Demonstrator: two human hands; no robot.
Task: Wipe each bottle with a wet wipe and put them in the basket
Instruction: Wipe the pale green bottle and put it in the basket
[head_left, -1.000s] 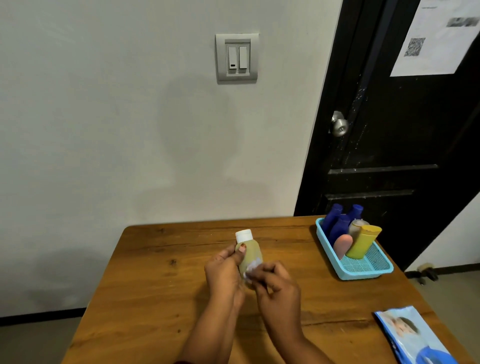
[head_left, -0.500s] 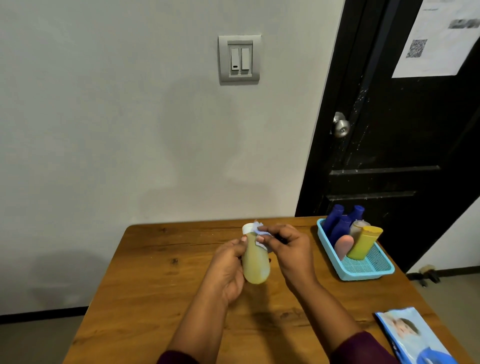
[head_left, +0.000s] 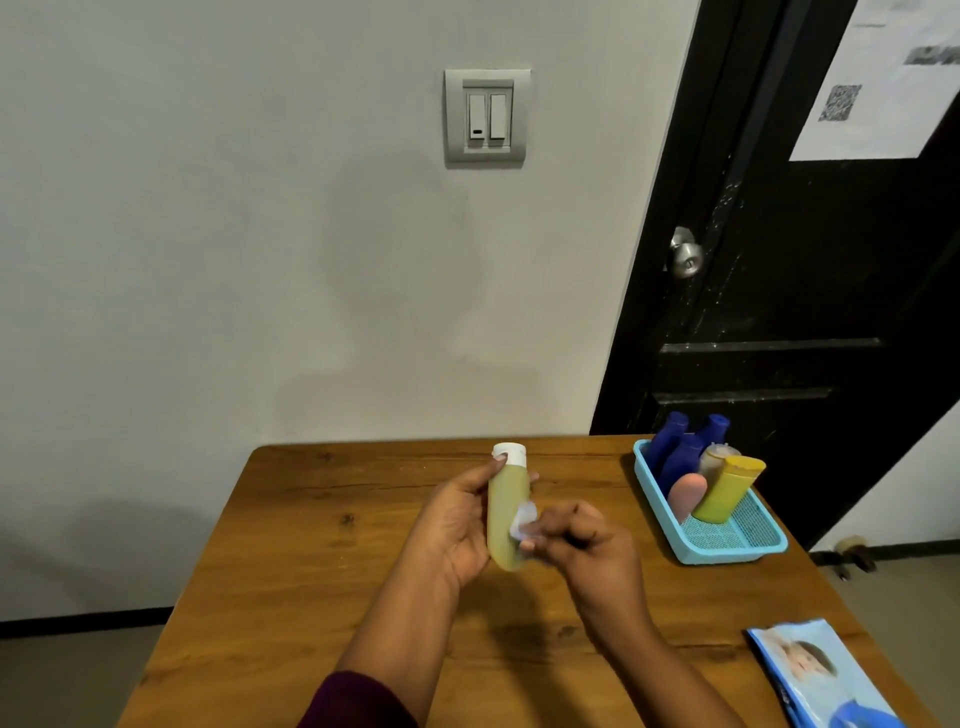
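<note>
A yellow-green bottle (head_left: 506, 509) with a white cap is held upright above the wooden table (head_left: 311, 561). My left hand (head_left: 457, 525) grips it from the left, thumb near the cap. My right hand (head_left: 587, 545) pinches a small white wet wipe (head_left: 523, 522) against the bottle's lower right side. At the table's right back corner stands a light blue basket (head_left: 737, 545) holding several bottles: blue ones (head_left: 680, 457), a pink one (head_left: 687, 493), a clear one and a yellow one (head_left: 727, 488).
A blue wet-wipe pack (head_left: 821, 675) lies at the table's front right corner. A grey wall with a light switch (head_left: 487, 117) is behind the table. A black door with a round knob (head_left: 685, 257) stands to the right.
My right hand with the wipe has slid down from the bottle's cap to its lower body. The left hand keeps the bottle upright in about the same place.
</note>
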